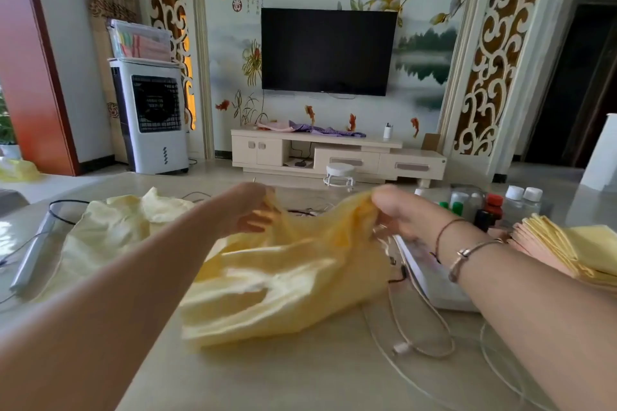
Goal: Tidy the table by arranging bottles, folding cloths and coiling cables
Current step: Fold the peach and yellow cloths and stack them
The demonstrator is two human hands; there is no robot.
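The yellow cloth (283, 280) occupied the centre of the frame, its upper edge lifted off the table (300, 374) and its lower part sagging in loose, blurred folds onto the surface. The step in hand appeared to be opening the cloth out ahead of a fold. To do this well, each hand should have worked along the top edge to a true corner, drawn the edge taut and level, and let the fabric hang free of creases before laying it flat; the corners should have been matched before any crease was pressed in. The loose white cable (420, 337) at lower right lay just beside the cloth, so the cloth was best lowered clear of it.

The left hand (250, 210), at centre frame, had its fingers curled round a bunch of the cloth's top edge. The right hand (400, 213), slightly to the right of centre, pinched the same edge between thumb and curled fingers. Motion blur hid the exact finger positions.

A second, paler cloth (113, 237) lay crumpled at centre left. A stack of folded cloths (564, 253) sat at the right edge. Behind it, in the right middle of the frame, stood a cluster of bottles (490, 207) with white, green and red caps. A black cable (63, 210) looped at the left.
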